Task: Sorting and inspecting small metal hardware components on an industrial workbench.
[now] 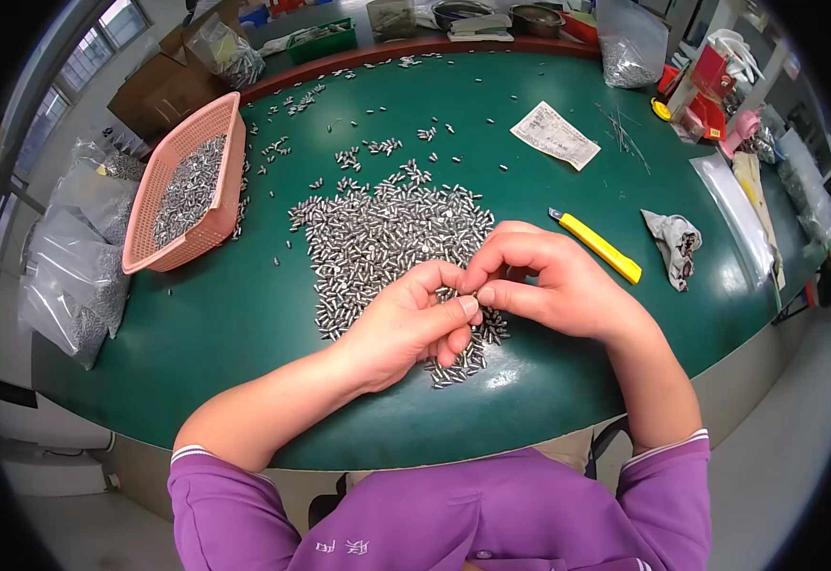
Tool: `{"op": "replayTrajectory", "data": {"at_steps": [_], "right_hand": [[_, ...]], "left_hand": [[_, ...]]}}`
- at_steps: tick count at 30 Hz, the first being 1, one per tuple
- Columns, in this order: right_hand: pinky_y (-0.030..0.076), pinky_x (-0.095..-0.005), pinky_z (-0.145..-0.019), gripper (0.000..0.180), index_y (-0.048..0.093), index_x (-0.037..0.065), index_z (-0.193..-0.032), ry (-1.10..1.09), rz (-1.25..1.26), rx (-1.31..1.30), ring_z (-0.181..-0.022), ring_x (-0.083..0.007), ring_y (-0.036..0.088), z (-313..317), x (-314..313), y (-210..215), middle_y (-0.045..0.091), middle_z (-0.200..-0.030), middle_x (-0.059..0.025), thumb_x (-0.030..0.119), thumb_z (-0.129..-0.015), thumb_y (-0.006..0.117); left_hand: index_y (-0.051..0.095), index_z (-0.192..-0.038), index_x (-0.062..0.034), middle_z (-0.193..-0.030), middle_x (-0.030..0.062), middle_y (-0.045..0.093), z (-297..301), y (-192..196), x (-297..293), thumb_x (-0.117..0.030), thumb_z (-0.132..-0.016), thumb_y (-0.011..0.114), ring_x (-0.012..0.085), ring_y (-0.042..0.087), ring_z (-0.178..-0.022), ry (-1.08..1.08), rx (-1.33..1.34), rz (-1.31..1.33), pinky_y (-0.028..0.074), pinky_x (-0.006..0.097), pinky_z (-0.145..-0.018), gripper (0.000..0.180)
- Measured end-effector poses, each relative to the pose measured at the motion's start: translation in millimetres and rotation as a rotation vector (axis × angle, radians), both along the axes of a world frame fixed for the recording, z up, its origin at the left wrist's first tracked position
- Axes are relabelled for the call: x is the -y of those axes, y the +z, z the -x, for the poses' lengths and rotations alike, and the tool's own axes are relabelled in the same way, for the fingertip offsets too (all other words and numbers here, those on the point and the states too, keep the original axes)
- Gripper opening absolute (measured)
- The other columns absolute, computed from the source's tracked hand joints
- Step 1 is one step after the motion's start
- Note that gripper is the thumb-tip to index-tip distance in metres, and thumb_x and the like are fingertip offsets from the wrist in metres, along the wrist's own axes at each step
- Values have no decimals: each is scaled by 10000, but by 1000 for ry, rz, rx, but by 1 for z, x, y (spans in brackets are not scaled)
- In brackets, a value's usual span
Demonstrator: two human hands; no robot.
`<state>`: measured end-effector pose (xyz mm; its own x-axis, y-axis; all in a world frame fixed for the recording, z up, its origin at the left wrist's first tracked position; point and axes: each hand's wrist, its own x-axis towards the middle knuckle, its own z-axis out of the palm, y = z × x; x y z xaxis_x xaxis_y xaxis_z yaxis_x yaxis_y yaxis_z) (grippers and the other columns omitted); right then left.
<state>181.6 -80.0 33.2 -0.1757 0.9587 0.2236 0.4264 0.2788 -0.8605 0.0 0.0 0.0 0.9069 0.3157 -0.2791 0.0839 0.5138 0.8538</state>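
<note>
A broad heap of small silvery metal parts [377, 238], short and pin-shaped, lies on the green table top [234, 352]. Over its near right part my two hands meet, fingertips almost touching. My left hand [406, 319] is closed, thumb pressed against the curled fingers. Thumb and forefinger of my right hand [548, 281] form a pinch right beside the left thumb. Whatever sits between the fingertips is too small and covered to make out. A yellow utility knife [601, 247] rests just beyond my right hand.
At the left stands a pink plastic basket [135, 233] of the same parts, beside filled clear bags [73, 276]. A printed paper slip [555, 136], thin wires [629, 138] and a crumpled rag [672, 246] lie to the right. A green tray [322, 40] stands at the back.
</note>
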Motion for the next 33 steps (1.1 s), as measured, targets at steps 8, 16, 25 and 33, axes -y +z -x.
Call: {"op": "replayTrajectory", "data": {"at_steps": [8, 16, 25, 33], "right_hand": [[452, -294, -646, 121, 600, 38, -828, -250, -47, 328, -735, -186, 556, -16, 1, -1, 543, -795, -58, 8, -714, 623], [460, -351, -678, 98, 609, 77, -796, -179, -18, 475, -776, -259, 564, -18, 2, -11, 554, -790, -80, 58, -701, 620], [445, -298, -692, 95, 609, 40, -833, -63, -86, 212, -775, -193, 544, -8, -1, -1, 565, -802, -53, 80, -754, 642], [456, -296, -670, 109, 620, 30, -835, 4, -157, 100, -756, -182, 557, -4, -4, -5, 592, -776, -51, 67, -740, 657]], "left_hand": [[456, -954, -43, -800, 71, 524, -4, 10, 3, -167, -931, 390, 109, 487, -545, 78, 16, 91, 395, 212, -437, 143], [461, -1000, -14, -842, 96, 518, -2, 10, 3, -203, -943, 340, 124, 498, -577, 99, 47, 116, 412, 220, -463, 232], [441, -1011, -64, -823, 31, 535, 0, 5, 1, -161, -903, 497, 67, 521, -598, 22, 32, 90, 440, 190, -492, 155], [450, -997, -60, -789, 23, 539, -2, 5, 0, -158, -911, 485, 64, 512, -579, 7, 34, 79, 421, 185, -465, 134]]}}
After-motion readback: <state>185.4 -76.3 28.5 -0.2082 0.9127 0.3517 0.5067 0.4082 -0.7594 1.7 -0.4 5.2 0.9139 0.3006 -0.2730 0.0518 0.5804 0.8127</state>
